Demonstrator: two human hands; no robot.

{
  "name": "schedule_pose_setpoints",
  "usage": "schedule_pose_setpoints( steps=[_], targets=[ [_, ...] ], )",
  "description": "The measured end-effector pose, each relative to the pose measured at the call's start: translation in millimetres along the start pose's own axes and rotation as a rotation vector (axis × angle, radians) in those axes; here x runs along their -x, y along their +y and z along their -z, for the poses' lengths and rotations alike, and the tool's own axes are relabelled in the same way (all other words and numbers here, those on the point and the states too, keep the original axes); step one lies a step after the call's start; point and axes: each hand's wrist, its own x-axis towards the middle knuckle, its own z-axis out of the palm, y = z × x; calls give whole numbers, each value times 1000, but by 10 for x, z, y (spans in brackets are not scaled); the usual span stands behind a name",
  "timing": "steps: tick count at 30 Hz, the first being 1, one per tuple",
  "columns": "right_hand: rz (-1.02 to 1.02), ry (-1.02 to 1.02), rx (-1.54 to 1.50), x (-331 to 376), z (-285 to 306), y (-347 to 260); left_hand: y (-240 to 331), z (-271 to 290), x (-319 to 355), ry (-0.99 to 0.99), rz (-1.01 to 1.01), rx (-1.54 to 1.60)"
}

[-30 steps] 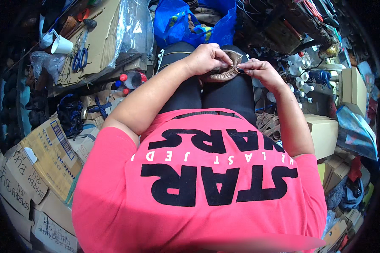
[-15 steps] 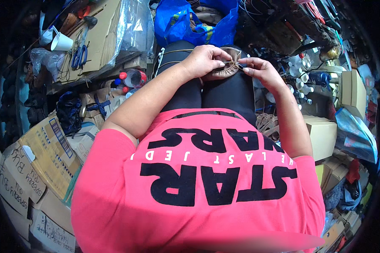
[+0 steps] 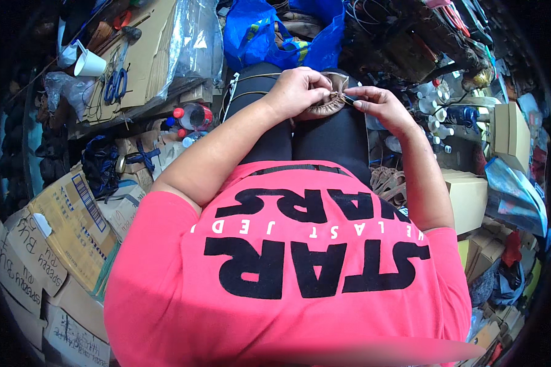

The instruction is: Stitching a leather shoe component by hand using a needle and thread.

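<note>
Gathered brown piece [image 3: 328,109] rests on dark-clad thighs [image 3: 329,139], apparently for support; left hand [image 3: 298,92] pinches its edge, likely bracing it, while right hand [image 3: 382,109] pinches a thin strand or tool [image 3: 349,99] beside it.

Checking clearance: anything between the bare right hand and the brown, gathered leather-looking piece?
Only a thin strand, in the gap between bare right hand and brown, gathered leather-looking piece; nothing bulky visible. Bare left hand covers its left side.
</note>
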Motion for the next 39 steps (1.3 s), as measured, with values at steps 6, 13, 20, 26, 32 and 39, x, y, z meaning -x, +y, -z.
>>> schedule_pose_setpoints(
  steps=[6, 13, 20, 26, 32, 39],
  targets=[
    [20, 9, -53, -49, -10, 37, -23, 12, -5, -19, -5, 20],
    [16, 42, -91, -89, -62, 64, -135, -100, -95, -87, 136, 287],
    [66, 120, 90, -190, -112, 49, -160, -170, -181, -105, 64, 257],
    [37, 162, -88, -53, 44, 86, -112, 64, -112, -80, 11, 110],
    [39, 172, 5, -10, 8, 211, 153, -35, -127, -117, -168, -426],
    [233, 274, 303, 217, 258, -18, 167, -54, -130, -234, -239, -557]
  ],
)
